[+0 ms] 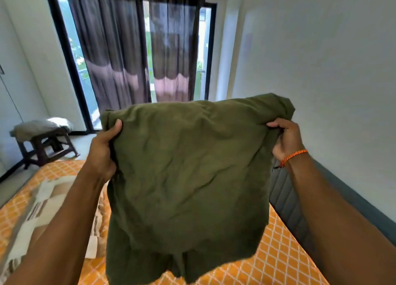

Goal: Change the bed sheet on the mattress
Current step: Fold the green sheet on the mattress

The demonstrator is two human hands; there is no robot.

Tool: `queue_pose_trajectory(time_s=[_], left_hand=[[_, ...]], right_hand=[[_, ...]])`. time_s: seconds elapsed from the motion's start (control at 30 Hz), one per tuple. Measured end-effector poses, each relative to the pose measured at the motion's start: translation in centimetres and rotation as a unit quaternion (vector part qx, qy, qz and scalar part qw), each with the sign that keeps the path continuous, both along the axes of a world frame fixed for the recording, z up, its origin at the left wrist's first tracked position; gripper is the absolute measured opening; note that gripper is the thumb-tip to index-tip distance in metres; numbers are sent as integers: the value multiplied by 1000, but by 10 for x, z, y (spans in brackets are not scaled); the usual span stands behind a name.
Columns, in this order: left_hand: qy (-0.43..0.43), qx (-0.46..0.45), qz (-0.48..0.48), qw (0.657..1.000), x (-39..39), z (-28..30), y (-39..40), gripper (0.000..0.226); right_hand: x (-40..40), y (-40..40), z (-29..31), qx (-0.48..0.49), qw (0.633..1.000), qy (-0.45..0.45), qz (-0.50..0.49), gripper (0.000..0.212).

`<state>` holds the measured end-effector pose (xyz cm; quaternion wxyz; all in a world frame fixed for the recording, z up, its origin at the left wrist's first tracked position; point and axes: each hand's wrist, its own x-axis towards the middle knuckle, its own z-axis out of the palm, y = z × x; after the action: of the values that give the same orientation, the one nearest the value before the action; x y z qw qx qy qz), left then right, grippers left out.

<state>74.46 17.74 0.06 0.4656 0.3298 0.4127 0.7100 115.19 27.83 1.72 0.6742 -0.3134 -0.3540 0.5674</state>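
Observation:
A folded olive-green bed sheet (188,177) hangs in the air in front of me, above the bed. My left hand (102,154) grips its upper left edge, thumb over the front. My right hand (287,141), with an orange thread on the wrist, pinches the upper right edge. Below lies the mattress (278,261) in an orange cover with a white lattice pattern. A crumpled beige, brown and white patterned cloth (42,211) lies on its left part, partly hidden by my left arm and the green sheet.
A grey padded headboard (287,201) runs along the white wall on the right. A dark wooden stool (42,143) with a pale cushion stands on the floor at the left. Dark sheer curtains (120,48) hang over the glass doors straight ahead.

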Motion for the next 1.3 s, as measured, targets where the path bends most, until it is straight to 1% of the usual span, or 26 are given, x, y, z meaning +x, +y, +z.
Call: queue_pose_trajectory(time_s=[0.03, 0.1, 0.17, 0.2, 0.27, 0.37, 0.43, 0.53, 0.63, 0.67, 0.73, 0.83, 0.9, 1.0, 1.1, 1.13, 1.2, 1.23, 1.3], left_hand=[[-5, 8, -2, 1000, -1, 6, -3, 24], [-13, 15, -3, 1000, -3, 7, -12, 27], [-17, -1, -2, 1000, -7, -10, -23, 24], [-22, -15, -2, 1000, -9, -26, -28, 25], [-31, -62, -1, 998, -13, -71, -40, 33], [-42, -167, -14, 985, -8, -153, -71, 36], [-57, -245, -30, 967, 0, -205, -99, 41], [-90, -362, -57, 926, 12, -281, -147, 42], [-126, -445, -85, 882, 22, -339, -183, 49], [-131, -460, -88, 874, 24, -355, -190, 53], [-132, -478, -86, 864, 30, -379, -195, 59], [-118, -480, -61, 867, 32, -405, -188, 52], [-90, -467, -46, 879, 29, -417, -176, 59], [-47, -418, -41, 906, 18, -419, -147, 67], [-6, -359, -48, 932, 5, -415, -122, 63], [8, -350, -53, 935, 1, -419, -118, 62], [20, -360, -57, 931, -1, -438, -117, 60], [20, -376, -59, 924, 1, -452, -120, 56], [25, -440, -65, 895, 9, -492, -131, 54]], right_hand=[[2, -1, 5, 8, 1000, 8, 2, 50], [6, -7, 8, 26, 999, 35, 12, 44], [9, -21, -4, 35, 998, 55, 19, 37], [10, -30, -16, 26, 998, 57, 18, 40], [18, -50, -53, -24, 998, 49, 12, 43], [29, -84, -136, -122, 992, 10, -15, 36], [37, -115, -194, -198, 980, 9, -24, 32], [42, -166, -273, -315, 948, 14, -36, 33], [47, -199, -329, -392, 919, 24, -44, 31], [49, -203, -345, -410, 910, 23, -48, 31], [49, -206, -371, -437, 898, 15, -46, 34], [50, -192, -397, -443, 895, 9, -42, 39], [52, -169, -406, -435, 900, 5, -41, 40], [58, -134, -404, -403, 914, 12, -37, 43], [66, -115, -402, -374, 926, 22, -40, 48], [69, -113, -407, -375, 926, 20, -40, 50], [79, -117, -436, -393, 918, 11, -42, 52], [83, -123, -458, -415, 909, 3, -49, 51], [87, -138, -511, -473, 879, -24, -63, 50]])
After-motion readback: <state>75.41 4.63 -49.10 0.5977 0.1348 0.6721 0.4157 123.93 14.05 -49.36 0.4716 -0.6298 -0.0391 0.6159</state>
